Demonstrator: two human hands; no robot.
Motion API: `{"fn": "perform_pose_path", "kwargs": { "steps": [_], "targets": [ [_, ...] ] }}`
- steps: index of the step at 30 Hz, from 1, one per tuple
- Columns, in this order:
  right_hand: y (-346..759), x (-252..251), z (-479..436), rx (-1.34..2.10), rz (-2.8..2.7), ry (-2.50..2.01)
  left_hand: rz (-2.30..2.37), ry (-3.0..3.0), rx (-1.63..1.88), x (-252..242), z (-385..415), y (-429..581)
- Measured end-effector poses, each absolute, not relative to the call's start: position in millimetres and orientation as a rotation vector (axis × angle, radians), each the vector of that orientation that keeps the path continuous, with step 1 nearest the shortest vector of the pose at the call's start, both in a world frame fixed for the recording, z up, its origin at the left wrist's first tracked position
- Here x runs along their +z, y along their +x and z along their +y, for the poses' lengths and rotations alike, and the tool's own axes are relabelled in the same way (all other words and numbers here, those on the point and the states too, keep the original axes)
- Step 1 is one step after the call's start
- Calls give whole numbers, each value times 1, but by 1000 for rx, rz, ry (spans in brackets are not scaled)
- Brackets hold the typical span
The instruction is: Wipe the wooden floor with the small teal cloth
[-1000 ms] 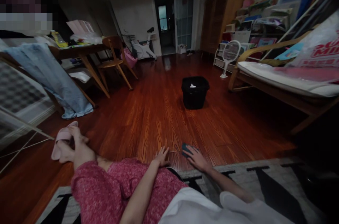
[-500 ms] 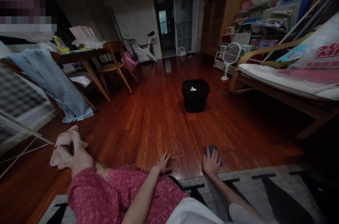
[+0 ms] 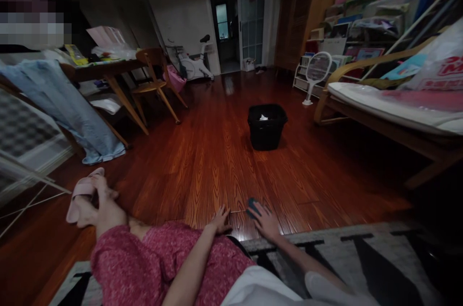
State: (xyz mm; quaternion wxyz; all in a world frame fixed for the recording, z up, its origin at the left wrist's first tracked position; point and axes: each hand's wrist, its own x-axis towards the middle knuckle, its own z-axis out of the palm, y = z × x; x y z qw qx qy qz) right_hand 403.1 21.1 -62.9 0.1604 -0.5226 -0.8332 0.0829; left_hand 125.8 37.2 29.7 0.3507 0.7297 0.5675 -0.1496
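Observation:
I sit on the floor with my legs in red patterned trousers stretched out to the left. My left hand lies flat on the wooden floor, fingers spread, holding nothing. Just to its right, my right hand presses down on a small dark blue-green cloth on the floor, fingers laid over it. A black bin with white scraps inside stands farther out on the floor, straight ahead of my hands.
A grey and black patterned rug lies under me. A wooden lounge chair with a white cushion stands at right, a table and chair at left. A pink slipper is on my foot.
My right hand slid the cloth out to the right over the floor, then back left beside my left hand. The left hand stayed flat in place.

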Motion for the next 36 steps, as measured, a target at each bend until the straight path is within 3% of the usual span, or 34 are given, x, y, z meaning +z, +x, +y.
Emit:
{"fn": "perform_pose_path", "kwargs": {
  "steps": [7,13,24,31,36],
  "targets": [
    [537,-62,35,-6,-1628,-2293,1468,1883,-381,33,39,125],
    [488,-68,32,-74,-1298,-2367,1469,1882,-340,32,39,123],
    [317,-72,9,261,-2295,-1644,1465,1956,-199,36,38,126],
    [313,-36,60,397,-2401,-1517,1483,1965,-219,37,39,126],
    [346,-41,35,435,-2478,-1461,1504,1954,-195,38,38,124]
  ]
}}
